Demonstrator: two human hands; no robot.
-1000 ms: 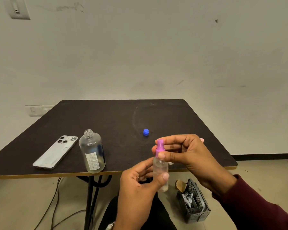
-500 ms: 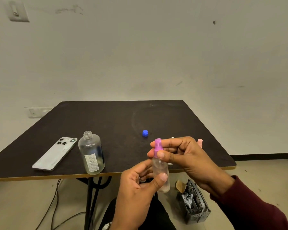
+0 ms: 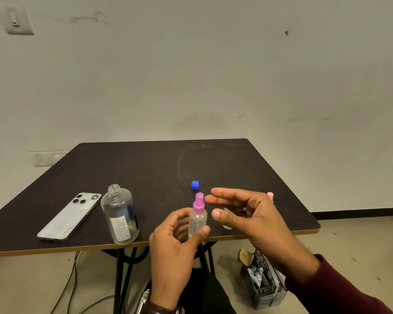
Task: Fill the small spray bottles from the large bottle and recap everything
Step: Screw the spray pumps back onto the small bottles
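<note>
My left hand grips a small clear spray bottle with a pink-purple spray top, held upright above the table's near edge. My right hand hovers just right of the top, fingers spread, touching nothing. The large clear bottle stands uncapped near the front edge, with a little liquid at the bottom. Its blue cap lies on the table behind my hands. Behind my right hand, a second small bottle and a pink spray top are partly hidden.
A white phone lies face down on the dark table, left of the large bottle. On the floor to the right stands a grey basket with paper scraps. Cables hang under the table's left side.
My right hand has let go of the pink-purple spray top and opened, drawing slightly to the right. My left hand still holds the small bottle, now a little higher.
</note>
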